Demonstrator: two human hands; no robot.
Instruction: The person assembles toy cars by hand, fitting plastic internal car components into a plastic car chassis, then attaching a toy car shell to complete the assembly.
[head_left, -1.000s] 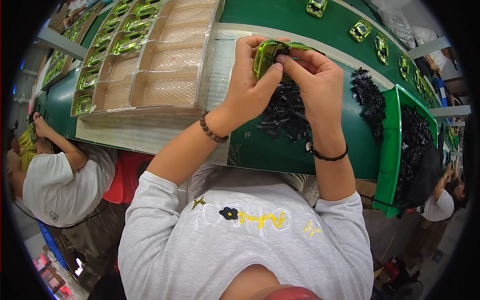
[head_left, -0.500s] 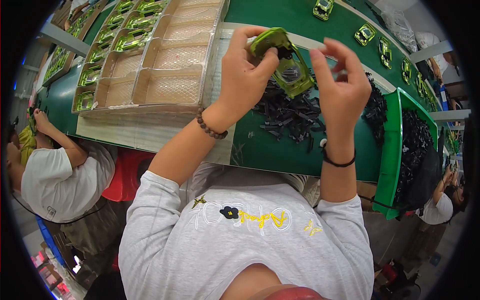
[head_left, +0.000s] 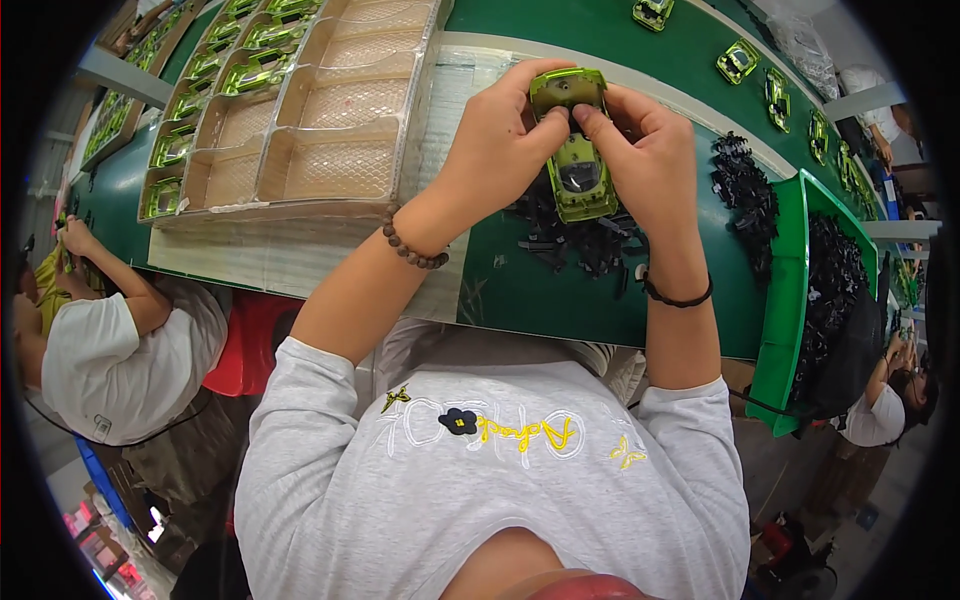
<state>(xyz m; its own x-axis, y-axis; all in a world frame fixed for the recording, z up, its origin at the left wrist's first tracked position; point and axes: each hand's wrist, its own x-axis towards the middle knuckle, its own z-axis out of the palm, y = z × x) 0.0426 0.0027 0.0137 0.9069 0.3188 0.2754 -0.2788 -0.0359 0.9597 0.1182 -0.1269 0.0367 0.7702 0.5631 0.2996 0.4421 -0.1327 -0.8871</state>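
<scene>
Both hands hold a shiny green toy car body [head_left: 583, 195] above the table, its long side pointing toward me. My left hand [head_left: 505, 150] grips its left side, and my right hand [head_left: 650, 150] grips the right. The two thumbs press close together on the middle of the shell; whether a small part lies under them is hidden. Below the car body, partly covered by it and my hands, is a pile of small black plastic parts [head_left: 590, 248] on the green tabletop [head_left: 540, 305].
At left stands a divided tray [head_left: 335, 165], with green car bodies in its left compartments. A second heap of black parts [head_left: 745, 190] lies beside a green bin [head_left: 785, 290] full of black pieces. More car bodies [head_left: 738, 61] lie across the far right. Another person [head_left: 130, 350] works at left.
My right hand has moved left and taken hold of the car body, which my left hand alone held before. The car body has turned from a tilt to nearly straight, its outer face now up.
</scene>
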